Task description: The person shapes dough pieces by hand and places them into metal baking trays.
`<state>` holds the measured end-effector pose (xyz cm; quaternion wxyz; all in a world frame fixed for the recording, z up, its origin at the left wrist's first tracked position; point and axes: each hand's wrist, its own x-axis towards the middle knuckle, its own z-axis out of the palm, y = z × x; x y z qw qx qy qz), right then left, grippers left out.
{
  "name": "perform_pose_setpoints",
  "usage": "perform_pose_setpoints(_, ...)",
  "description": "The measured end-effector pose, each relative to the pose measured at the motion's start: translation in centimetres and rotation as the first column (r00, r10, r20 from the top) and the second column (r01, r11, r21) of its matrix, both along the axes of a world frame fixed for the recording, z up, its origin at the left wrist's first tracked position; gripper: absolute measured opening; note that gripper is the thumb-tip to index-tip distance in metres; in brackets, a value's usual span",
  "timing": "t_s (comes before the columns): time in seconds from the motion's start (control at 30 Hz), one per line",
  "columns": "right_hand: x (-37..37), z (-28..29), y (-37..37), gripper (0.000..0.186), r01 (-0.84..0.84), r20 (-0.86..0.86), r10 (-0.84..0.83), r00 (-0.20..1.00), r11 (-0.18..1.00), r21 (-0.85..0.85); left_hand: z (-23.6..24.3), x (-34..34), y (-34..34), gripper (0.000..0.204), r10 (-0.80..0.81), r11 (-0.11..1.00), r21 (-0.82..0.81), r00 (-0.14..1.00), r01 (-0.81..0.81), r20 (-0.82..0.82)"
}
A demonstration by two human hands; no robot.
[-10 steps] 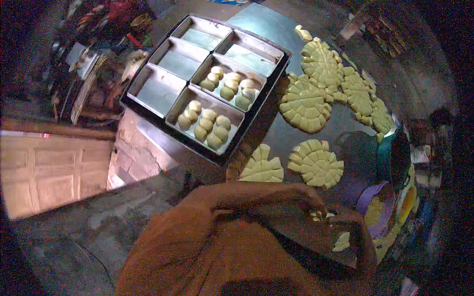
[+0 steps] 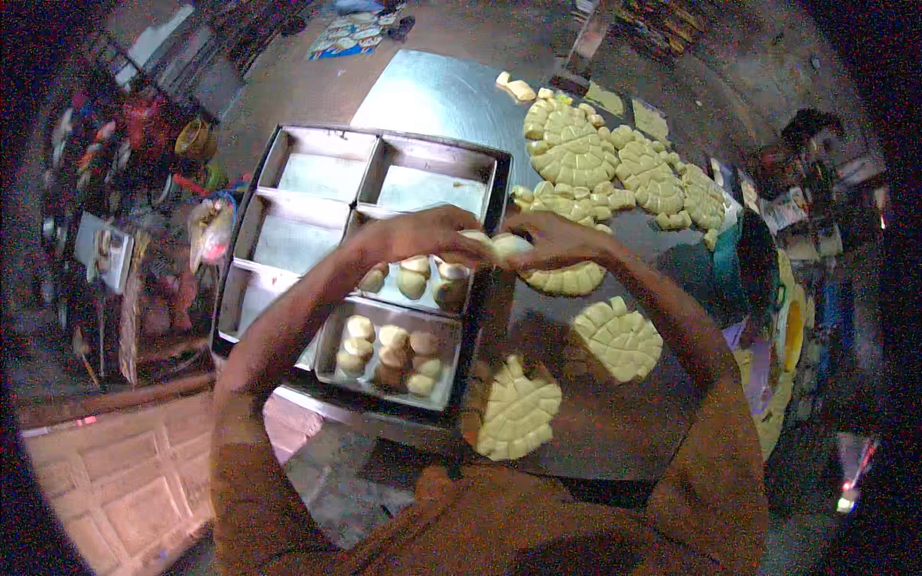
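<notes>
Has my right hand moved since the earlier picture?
Yes, your right hand has moved leftward and farther from you, closer to the baking tray.

Light is being reflected at upper centre by the smooth metal tabletop (image 2: pixel 413 91), more dully by the metal pans (image 2: pixel 322 178) left of centre. Matt, scored faces are being shown by the dough slabs (image 2: pixel 571 154) at right, smoother ones by the dough balls (image 2: pixel 392 337) near the centre. Matt cloth is being shown by the garment (image 2: pixel 480 523) at the bottom.

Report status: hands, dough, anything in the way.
Left hand and right hand together, gripping pale dough. Dough at right edge of sectioned pan. Left forearm partly hides pan.
</notes>
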<state>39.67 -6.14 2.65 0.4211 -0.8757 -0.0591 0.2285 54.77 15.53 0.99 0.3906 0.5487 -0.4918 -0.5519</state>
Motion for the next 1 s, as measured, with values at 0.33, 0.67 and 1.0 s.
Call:
perform_pose_setpoints(0.33,14.0,-4.3,3.7,0.056,0.241,0.357,-0.128,0.926,0.924,-0.296,-5.3,12.9,1.2,0.049,0.244,0.959,-0.282,0.558,-0.018,0.793)
perform_pose_setpoints(0.67,13.6,-9.8,5.0,0.075,0.227,0.551,0.056,0.833,0.873,-0.432,-7.6,14.5,2.7,0.062,0.258,0.913,-0.318,0.241,0.256,0.935)
perform_pose_setpoints(1.0,11.9,-5.6,0.2,0.086,0.133,0.413,-0.015,0.910,0.957,-0.259,-5.4,11.5,0.4,0.090,0.298,0.925,-0.364,0.379,0.113,0.876)
